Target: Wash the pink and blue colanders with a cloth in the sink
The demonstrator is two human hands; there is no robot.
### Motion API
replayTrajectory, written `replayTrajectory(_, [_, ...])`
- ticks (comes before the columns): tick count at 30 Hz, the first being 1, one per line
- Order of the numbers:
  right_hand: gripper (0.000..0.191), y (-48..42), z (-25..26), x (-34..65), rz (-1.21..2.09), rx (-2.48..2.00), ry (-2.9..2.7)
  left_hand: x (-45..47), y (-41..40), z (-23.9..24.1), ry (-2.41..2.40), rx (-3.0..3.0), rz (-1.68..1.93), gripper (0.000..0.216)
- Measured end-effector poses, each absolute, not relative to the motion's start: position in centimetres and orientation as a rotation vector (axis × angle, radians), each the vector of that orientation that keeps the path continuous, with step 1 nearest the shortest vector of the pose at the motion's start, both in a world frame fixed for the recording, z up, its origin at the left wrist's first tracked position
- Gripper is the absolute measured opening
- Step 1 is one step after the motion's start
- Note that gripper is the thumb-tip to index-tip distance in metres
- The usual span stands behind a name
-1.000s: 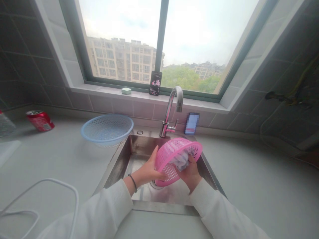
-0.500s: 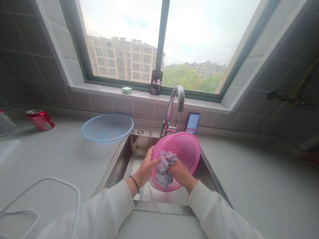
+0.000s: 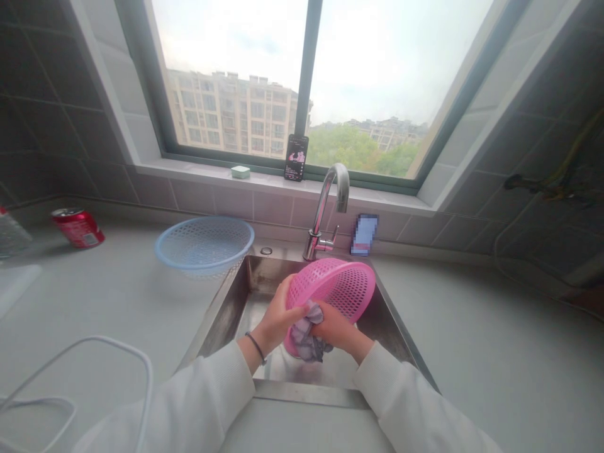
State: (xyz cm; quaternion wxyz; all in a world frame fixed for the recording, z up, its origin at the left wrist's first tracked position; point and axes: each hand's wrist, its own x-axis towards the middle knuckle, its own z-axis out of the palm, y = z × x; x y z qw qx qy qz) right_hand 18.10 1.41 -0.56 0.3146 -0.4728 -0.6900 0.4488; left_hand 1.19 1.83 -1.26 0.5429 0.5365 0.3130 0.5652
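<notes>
Over the steel sink (image 3: 226, 321) a pink perforated plastic basket (image 3: 352, 286) is held tilted, its mouth facing me and to the right. My left hand (image 3: 278, 314) grips the basket's left rim, thumb on the near side and fingers behind it. A crumpled grey-and-white cloth (image 3: 309, 333) is bunched in my right hand (image 3: 335, 327), which presses it against the basket's near rim. The right fingertips are partly hidden by the cloth. The near lower part of the basket is covered by cloth and hands.
A chrome faucet (image 3: 325, 214) rises behind the basket. To the left sit a light blue basket (image 3: 205, 245) and a red can (image 3: 78, 228). One phone (image 3: 296, 157) leans on the window, another (image 3: 364, 234) against the tiles. A white cable (image 3: 144, 371) curls at lower left.
The pink basket has tipped and turned, so its opening looks narrower and its outer wall shows more. My right hand and the cloth have moved slightly down along the rim.
</notes>
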Motion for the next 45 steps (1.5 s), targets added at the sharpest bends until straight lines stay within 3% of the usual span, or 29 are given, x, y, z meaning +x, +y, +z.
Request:
replayTrajectory(3, [0.037,0.9,-0.2,17.7,1.423,-1.033,-1.538,1.2,2.1,-1.6,0.722,1.316,1.287,0.094])
replayTrajectory(8, [0.026,0.5,0.4,17.5,1.585,-0.761,-1.08,1.6,2.1,-1.3,0.65,1.31,1.236,0.093])
replayTrajectory(18, [0.031,1.7,-0.7,18.4,1.184,-1.257,-1.891,1.3,2.0,-1.6,0.701,1.267,1.305,0.09])
replayTrajectory(28, [0.032,0.3,0.9,17.5,1.597,-0.835,-1.266,1.2,1.9,-1.8,0.684,1.396,1.347,0.093])
replayTrajectory(36, [0.037,2.0,-0.8,18.9,1.112,-1.378,-1.881,1.2,2.1,-2.1,0.772,1.345,1.392,0.094])
replayTrajectory(42, [0.039,0.6,-0.1,17.5,1.539,-0.921,-1.46,1.0,1.9,-1.8,0.759,1.393,1.383,0.094])
replayTrajectory(45, [0.038,0.7,0.2,17.6,1.599,-0.878,-1.36,1.0,1.8,-1.5,0.677,1.368,1.429,0.093])
